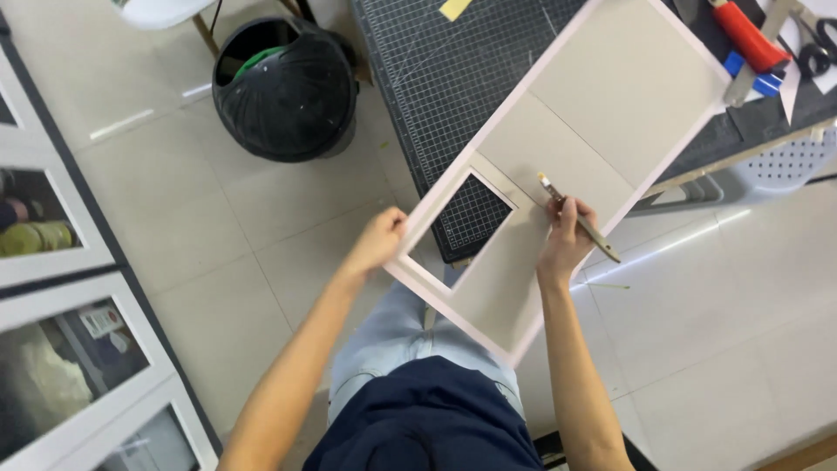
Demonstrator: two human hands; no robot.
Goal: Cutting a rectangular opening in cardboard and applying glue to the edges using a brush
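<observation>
While left hand (379, 240) fingers clamp the frame board (567, 157) edge, right hand (565, 235) fingers pinch a brush (577, 218) on it.

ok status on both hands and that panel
Left hand grips the edge of the long white-framed grey board panel. Right hand holds a thin brush on it. Nothing in the way.

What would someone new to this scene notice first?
A long pale board with a white frame and a square cut-out juts off the gridded cutting mat at centre. The left hand grips its edge while the right hand holds a small brush on it. A black bin stands upper left.
</observation>
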